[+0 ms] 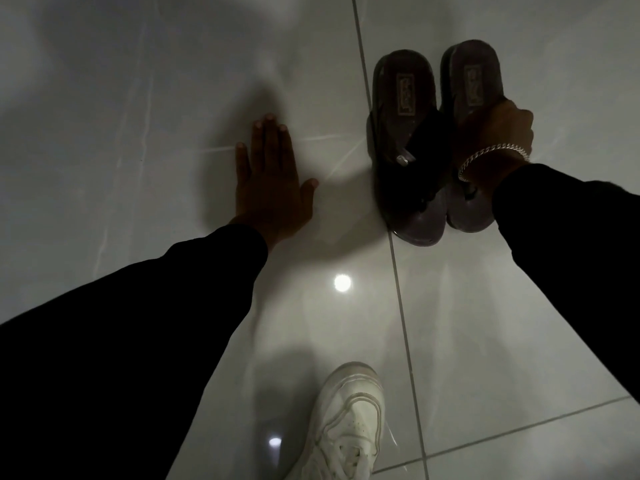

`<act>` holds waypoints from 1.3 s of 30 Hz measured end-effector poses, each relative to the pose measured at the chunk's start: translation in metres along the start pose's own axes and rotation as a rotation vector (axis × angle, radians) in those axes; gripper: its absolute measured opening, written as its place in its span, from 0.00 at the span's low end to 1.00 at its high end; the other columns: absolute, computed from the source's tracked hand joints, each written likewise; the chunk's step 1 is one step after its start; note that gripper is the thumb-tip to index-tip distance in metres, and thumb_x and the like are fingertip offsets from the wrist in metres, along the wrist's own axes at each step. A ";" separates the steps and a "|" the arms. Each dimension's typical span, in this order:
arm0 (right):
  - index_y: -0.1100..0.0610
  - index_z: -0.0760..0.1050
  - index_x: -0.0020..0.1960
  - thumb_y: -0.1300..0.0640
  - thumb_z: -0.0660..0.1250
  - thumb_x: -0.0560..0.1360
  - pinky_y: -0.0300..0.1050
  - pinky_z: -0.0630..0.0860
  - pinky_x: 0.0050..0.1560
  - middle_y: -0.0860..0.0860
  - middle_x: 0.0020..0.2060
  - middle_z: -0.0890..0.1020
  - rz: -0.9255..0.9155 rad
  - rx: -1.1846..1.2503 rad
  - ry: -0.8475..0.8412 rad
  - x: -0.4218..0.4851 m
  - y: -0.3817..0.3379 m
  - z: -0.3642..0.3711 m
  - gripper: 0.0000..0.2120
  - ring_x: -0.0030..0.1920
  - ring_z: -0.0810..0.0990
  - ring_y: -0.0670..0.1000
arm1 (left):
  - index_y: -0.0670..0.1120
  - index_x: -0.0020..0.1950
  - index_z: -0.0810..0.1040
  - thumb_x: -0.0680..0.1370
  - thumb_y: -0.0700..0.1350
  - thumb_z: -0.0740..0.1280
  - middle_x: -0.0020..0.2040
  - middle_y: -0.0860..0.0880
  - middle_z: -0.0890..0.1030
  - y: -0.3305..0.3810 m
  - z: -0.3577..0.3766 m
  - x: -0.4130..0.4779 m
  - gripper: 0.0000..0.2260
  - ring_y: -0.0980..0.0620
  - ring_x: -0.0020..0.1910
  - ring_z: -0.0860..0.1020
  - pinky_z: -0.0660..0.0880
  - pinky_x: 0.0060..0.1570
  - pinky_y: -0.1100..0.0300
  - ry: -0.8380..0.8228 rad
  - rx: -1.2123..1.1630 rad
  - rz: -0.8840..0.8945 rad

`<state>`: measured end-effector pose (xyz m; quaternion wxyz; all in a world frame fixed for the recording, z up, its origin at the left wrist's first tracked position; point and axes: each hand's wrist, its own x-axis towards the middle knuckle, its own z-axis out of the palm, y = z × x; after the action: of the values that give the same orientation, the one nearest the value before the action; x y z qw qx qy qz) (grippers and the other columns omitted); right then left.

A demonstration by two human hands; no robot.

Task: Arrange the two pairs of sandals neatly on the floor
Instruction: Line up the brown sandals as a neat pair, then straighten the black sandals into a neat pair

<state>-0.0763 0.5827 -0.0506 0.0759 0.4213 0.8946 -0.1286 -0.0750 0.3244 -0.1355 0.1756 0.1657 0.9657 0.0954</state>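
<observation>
One pair of dark brown sandals lies side by side on the glossy tiled floor at the upper right, heels away from me. The left sandal (405, 109) lies free, its black strap across the middle. My right hand (491, 133), with a chain bracelet on the wrist, is closed over the strap of the right sandal (472, 74). My left hand (268, 178) rests flat on the floor to the left of the sandals, fingers spread, holding nothing. A second pair of sandals is not in view.
A white sneaker (346, 420) on my foot stands at the bottom centre. The pale tiles (138, 116) have grout lines running past the sandals. Lamp reflections glare on the floor near the middle.
</observation>
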 end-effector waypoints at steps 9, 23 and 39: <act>0.55 0.74 0.57 0.42 0.65 0.72 0.62 0.69 0.62 0.59 0.55 0.80 -0.140 -0.093 0.045 -0.018 -0.011 -0.002 0.20 0.58 0.76 0.64 | 0.38 0.79 0.44 0.79 0.57 0.57 0.80 0.38 0.43 -0.014 -0.018 0.002 0.38 0.39 0.79 0.42 0.45 0.78 0.41 -0.057 -0.053 0.035; 0.51 0.57 0.74 0.45 0.66 0.73 0.58 0.63 0.70 0.53 0.77 0.54 -0.796 -0.146 -0.600 -0.216 -0.150 0.097 0.34 0.76 0.54 0.59 | 0.43 0.78 0.54 0.78 0.44 0.61 0.80 0.43 0.55 -0.162 -0.093 -0.100 0.31 0.43 0.80 0.51 0.50 0.79 0.49 0.000 -0.180 -0.210; 0.48 0.50 0.76 0.48 0.66 0.74 0.61 0.57 0.73 0.50 0.78 0.42 -0.991 -0.311 -0.646 -0.339 -0.260 0.175 0.37 0.78 0.41 0.55 | 0.36 0.66 0.71 0.72 0.43 0.65 0.63 0.33 0.75 -0.379 -0.133 -0.181 0.24 0.33 0.62 0.73 0.70 0.65 0.41 0.188 -0.131 -0.860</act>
<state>-0.0580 0.1231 -0.0916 0.3354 -0.1212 0.9241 -0.1376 -0.0733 -0.1076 -0.0500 0.1209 -0.2719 0.9505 0.0894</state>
